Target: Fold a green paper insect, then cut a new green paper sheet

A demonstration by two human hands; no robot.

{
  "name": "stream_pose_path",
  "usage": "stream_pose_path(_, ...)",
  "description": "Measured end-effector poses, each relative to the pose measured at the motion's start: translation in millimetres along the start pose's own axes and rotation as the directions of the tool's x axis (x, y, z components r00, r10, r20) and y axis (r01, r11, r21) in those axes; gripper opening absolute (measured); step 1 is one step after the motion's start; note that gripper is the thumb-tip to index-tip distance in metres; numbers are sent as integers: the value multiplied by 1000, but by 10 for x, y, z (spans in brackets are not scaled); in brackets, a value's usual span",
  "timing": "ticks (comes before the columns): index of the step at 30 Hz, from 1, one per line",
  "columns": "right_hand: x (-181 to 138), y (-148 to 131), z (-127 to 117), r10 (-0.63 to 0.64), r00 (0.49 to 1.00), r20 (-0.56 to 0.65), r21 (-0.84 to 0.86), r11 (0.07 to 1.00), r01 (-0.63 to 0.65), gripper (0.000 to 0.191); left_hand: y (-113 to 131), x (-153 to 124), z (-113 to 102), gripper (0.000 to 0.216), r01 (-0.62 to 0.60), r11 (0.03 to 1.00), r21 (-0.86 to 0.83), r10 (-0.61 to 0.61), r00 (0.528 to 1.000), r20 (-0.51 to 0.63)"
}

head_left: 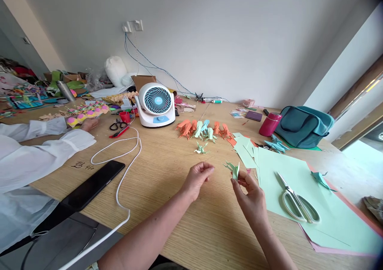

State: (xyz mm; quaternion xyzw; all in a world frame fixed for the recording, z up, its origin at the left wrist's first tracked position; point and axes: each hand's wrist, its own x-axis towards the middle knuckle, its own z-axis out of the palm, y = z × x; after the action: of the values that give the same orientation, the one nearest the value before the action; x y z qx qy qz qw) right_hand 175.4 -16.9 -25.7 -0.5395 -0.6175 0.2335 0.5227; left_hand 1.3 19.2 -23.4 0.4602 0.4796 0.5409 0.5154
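My right hand pinches a pale green origami figure between thumb and fingers; thin, leg-like paper strips stick out to its left. Beside it, apart from the figure, my left hand is closed with thumb and forefinger together, and whatever they may hold is hidden. Another pale green figure with thin strips sits on the table just beyond my hands. Behind that stands a row of orange folded figures, with pale green and blue ones among them. White-handled scissors lie on pale green paper sheets to the right.
A white fan stands behind, left of the row. A white cable loops past a black phone. At left, a co-worker's white sleeves reach over the table. A pink flask and teal bag stand right.
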Motion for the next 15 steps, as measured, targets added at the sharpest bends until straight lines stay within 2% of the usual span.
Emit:
stream_pose_path(4,18,-21,-33,-40,999,-25,7,999,40,25,74,424,-336,18,-120,972,204,149,979,-136)
stream_pose_path(8,1,-47,-23,-114,993,-28,-41,993,113,22,200,905,-579,11,-90,878,470,187,968,-166)
stream_pose_path(11,-7,-68,-17,-177,984,-28,-62,983,175,20,232,1198,-527,18,-6,772,635,132,980,-151)
stream_pose_path(15,-5,-104,-31,-194,980,-34,-83,978,191,16,181,1491,-253,36,135,642,755,28,980,-199)
